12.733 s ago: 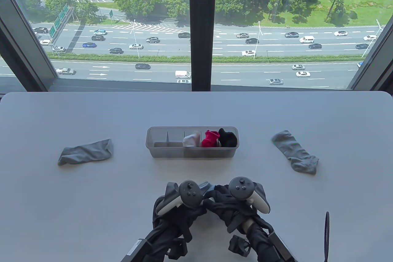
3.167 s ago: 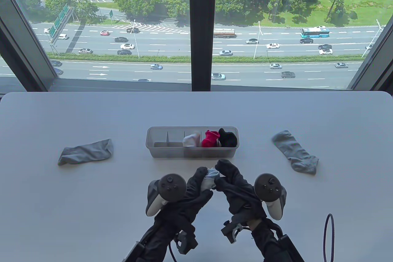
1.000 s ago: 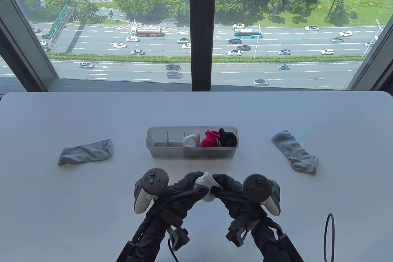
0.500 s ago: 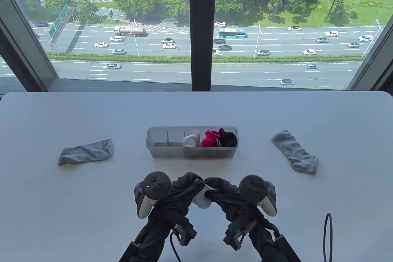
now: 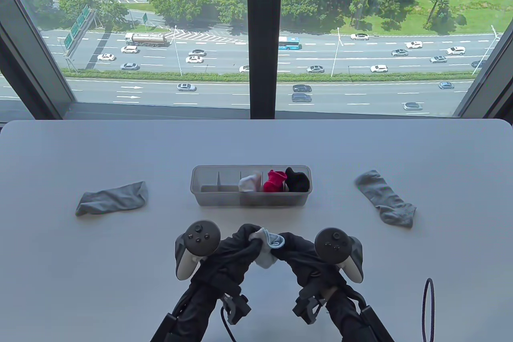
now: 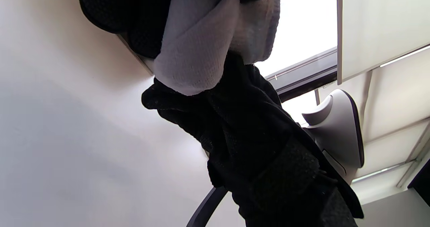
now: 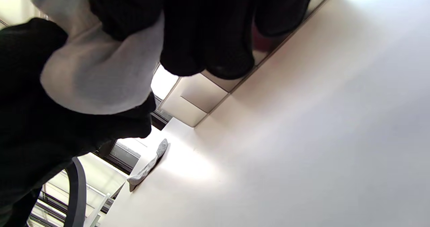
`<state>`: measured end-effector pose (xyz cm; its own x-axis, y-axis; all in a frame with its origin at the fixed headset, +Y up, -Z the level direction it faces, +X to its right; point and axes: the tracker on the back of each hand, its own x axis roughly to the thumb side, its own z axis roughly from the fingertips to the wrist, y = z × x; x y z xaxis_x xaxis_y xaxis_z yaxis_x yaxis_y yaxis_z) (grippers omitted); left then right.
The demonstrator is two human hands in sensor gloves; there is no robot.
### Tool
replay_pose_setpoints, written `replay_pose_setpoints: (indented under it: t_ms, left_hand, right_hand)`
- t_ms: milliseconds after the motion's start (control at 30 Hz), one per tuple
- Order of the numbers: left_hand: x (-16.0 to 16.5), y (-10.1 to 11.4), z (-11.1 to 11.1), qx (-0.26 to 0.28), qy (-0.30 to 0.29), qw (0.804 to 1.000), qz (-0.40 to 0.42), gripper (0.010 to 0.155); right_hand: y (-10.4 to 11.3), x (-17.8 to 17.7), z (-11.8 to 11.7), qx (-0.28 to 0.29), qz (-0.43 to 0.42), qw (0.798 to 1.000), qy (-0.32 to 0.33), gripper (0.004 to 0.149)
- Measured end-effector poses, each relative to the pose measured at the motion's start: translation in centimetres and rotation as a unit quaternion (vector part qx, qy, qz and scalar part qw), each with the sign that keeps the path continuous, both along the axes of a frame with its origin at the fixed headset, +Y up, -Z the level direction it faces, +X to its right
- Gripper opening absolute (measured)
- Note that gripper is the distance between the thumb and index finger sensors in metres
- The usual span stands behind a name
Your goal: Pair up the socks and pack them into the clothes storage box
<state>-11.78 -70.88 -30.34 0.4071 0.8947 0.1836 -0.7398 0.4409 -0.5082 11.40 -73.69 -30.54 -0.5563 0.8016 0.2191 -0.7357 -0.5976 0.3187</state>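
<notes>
Gripping a pale blue-white sock bundle point(image 5: 266, 249) between them, your hands are meeting low over the tabletop point(image 5: 256, 141) near the middle of its near edge. Your left hand point(image 5: 236, 247) is curling its fingers over the bundle's top left, and your right hand point(image 5: 298, 251) is pinching the bundle's right side, where a light blue cuff is showing. In the left wrist view the bundle point(image 6: 208, 42) is bulging out from under your gloved fingers.

The clothes storage box point(image 5: 208, 197) is sitting at the centre of the tabletop, just beyond your hands. Its right-hand compartments are holding a white pair point(image 5: 248, 183), a red pair point(image 5: 275, 181) and a black pair point(image 5: 297, 180); the two left compartments are showing only their dividers.

One grey sock point(image 5: 112, 197) is lying flat toward the left edge, and another grey sock point(image 5: 385, 197) is lying toward the right edge, both well apart from the box.
</notes>
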Motion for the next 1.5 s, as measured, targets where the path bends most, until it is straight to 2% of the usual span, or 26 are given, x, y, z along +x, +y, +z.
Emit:
replay_pose_setpoints:
  t_ms: [100, 167, 200, 233, 333, 433, 500, 633, 733, 900, 1000, 1100, 1200, 1267, 1400, 1433, 1500]
  left_hand:
    - [0.1, 0.2, 0.2, 0.015, 0.018, 0.999, -0.043, 0.048]
    - [-0.3, 0.7, 0.4, 0.062, 0.066, 0.994, -0.067, 0.052]
    - [-0.8, 1.4, 0.6, 0.096, 0.117, 0.985, -0.078, 0.049]
    - [-1.2, 1.9, 0.6, 0.116, 0.144, 0.979, -0.090, 0.049]
    - [-3.0, 4.2, 0.6, 0.214, 0.259, 0.928, -0.160, 0.049]
    - [-3.6, 5.5, -1.0, 0.253, 0.322, 0.886, -0.215, 0.051]
    - [-3.6, 6.0, -3.1, 0.245, 0.342, 0.869, -0.258, 0.056]
    - [-2.9, 6.2, -7.6, 0.231, 0.363, 0.845, -0.317, 0.052]
    - [-2.3, 4.5, -10.3, 0.196, 0.368, 0.831, -0.368, 0.051]
    - [-1.8, 0.7, -13.0, 0.146, 0.368, 0.829, -0.396, 0.057]
    - [-1.8, -0.7, -13.6, 0.124, 0.340, 0.841, -0.403, 0.060]
    - [-2.1, -1.3, -13.6, 0.114, 0.322, 0.842, -0.417, 0.046]
    - [-3.0, -0.9, -13.2, 0.112, 0.317, 0.852, -0.402, 0.046]
    - [-3.9, -0.4, -13.0, 0.097, 0.305, 0.855, -0.409, 0.052]
    - [-7.6, 1.5, -12.4, 0.044, 0.333, 0.825, -0.456, 0.064]
    - [-9.2, 2.0, -12.4, 0.026, 0.344, 0.811, -0.473, 0.066]
    - [-12.0, 2.6, -12.2, 0.001, 0.357, 0.795, -0.491, 0.069]
  right_hand:
    - [0.0, 0.5, 0.0, 0.006, 0.023, 1.000, 0.007, 0.041]
    - [0.5, 0.8, -0.1, 0.005, 0.027, 1.000, 0.015, 0.044]
    - [1.1, 1.3, -0.1, 0.026, 0.038, 0.999, -0.017, 0.045]
    - [1.4, 1.7, -0.1, 0.041, 0.048, 0.998, -0.032, 0.047]
    - [2.5, 3.9, -0.3, 0.083, 0.148, 0.982, -0.082, 0.063]
    - [2.0, 5.4, -0.5, 0.087, 0.246, 0.959, -0.114, 0.067]
    - [1.4, 5.5, -0.7, 0.076, 0.267, 0.953, -0.121, 0.069]
    - [1.1, 4.8, -0.7, 0.074, 0.279, 0.951, -0.107, 0.069]
    - [1.2, 4.5, -0.7, 0.077, 0.289, 0.949, -0.101, 0.070]
    - [0.9, 4.6, -0.9, 0.061, 0.285, 0.951, -0.100, 0.071]
    - [0.7, 4.7, -1.1, 0.053, 0.286, 0.951, -0.101, 0.071]
    - [0.7, 4.7, -1.2, 0.050, 0.287, 0.951, -0.100, 0.071]
    - [0.8, 4.6, -1.2, 0.055, 0.291, 0.950, -0.100, 0.071]
    - [0.8, 4.5, -1.1, 0.059, 0.292, 0.950, -0.095, 0.071]
    - [0.9, 4.1, -1.0, 0.065, 0.302, 0.947, -0.084, 0.071]
    - [0.9, 4.1, -1.0, 0.066, 0.303, 0.947, -0.083, 0.071]
    - [1.1, 4.0, -0.9, 0.067, 0.299, 0.948, -0.082, 0.071]
